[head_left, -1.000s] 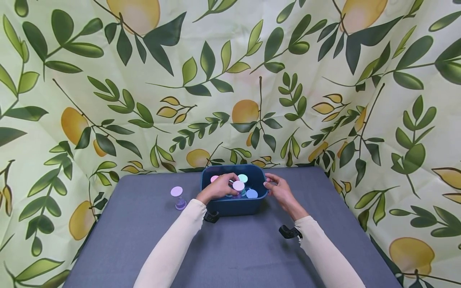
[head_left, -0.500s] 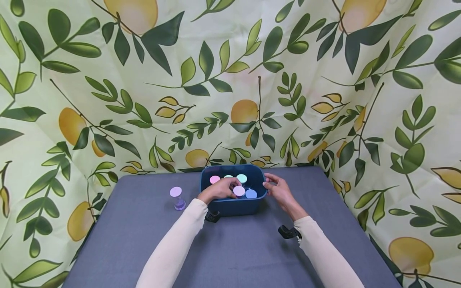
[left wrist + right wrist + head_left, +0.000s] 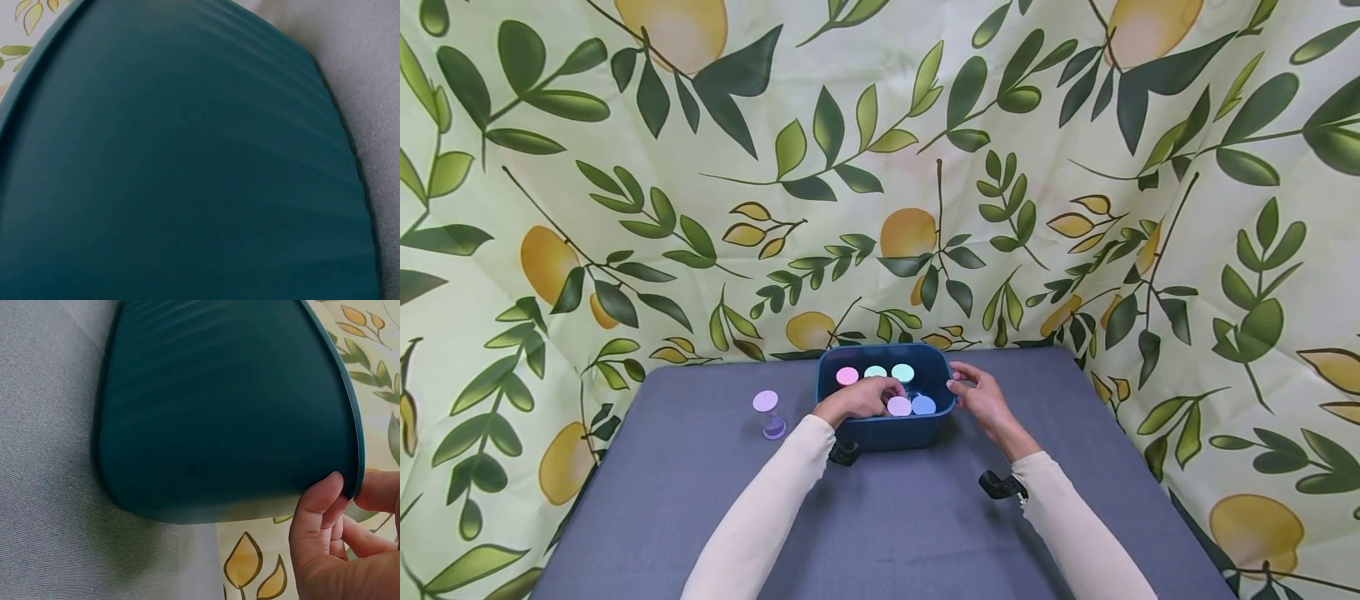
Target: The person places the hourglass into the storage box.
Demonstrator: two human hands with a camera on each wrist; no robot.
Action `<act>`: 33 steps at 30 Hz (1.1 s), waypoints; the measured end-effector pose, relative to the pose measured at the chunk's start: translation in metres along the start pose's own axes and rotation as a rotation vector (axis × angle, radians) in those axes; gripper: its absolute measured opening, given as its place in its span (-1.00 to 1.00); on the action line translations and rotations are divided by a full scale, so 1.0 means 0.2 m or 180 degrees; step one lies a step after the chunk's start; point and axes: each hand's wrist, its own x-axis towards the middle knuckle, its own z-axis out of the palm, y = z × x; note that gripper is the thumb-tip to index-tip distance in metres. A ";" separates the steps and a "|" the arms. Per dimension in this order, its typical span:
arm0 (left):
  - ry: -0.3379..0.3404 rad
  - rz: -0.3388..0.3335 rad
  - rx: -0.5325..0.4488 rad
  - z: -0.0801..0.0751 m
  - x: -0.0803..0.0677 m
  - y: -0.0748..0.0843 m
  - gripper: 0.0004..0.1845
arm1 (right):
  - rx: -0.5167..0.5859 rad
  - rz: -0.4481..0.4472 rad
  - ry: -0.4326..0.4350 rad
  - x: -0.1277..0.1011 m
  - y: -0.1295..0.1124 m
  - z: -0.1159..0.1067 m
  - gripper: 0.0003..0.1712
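Observation:
A dark teal bin (image 3: 887,433) stands at the back middle of the grey table (image 3: 880,517). Inside it stand several sand timers with pastel caps, among them pink (image 3: 847,376), mint (image 3: 902,372) and blue (image 3: 923,405). My left hand (image 3: 868,397) reaches into the bin, its fingers curled round a timer with a lilac cap (image 3: 898,406). My right hand (image 3: 966,387) pinches the bin's right rim; the right wrist view shows its thumb (image 3: 322,506) on the outer wall (image 3: 219,412). The left wrist view shows only the bin's wall (image 3: 187,175).
A purple sand timer (image 3: 767,414) stands alone on the table, left of the bin. A lemon-and-leaf cloth (image 3: 880,167) hangs close behind and on both sides. The table's right edge (image 3: 1150,475) runs along that cloth.
My left hand has lowered the lilac-capped timer down into the bin among the others. The right hand has stayed on the rim.

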 end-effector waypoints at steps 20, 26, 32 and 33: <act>-0.0151 0.0089 0.0061 -0.01 0.00 -0.02 -0.51 | 0.0004 -0.0004 0.0048 0.00 0.00 0.01 -0.49; -0.0122 0.0093 0.0014 -0.02 -0.01 -0.03 -0.54 | 0.0005 0.0003 0.0062 0.00 0.00 0.01 -0.51; 0.0003 0.0108 -0.0179 -0.04 -0.06 0.00 -0.58 | -0.0028 -0.0028 0.0049 -0.01 0.00 0.01 -0.50; 0.0027 0.0133 -0.0212 -0.05 -0.07 0.01 -0.59 | -0.0032 -0.0030 0.0048 -0.01 0.00 0.00 -0.50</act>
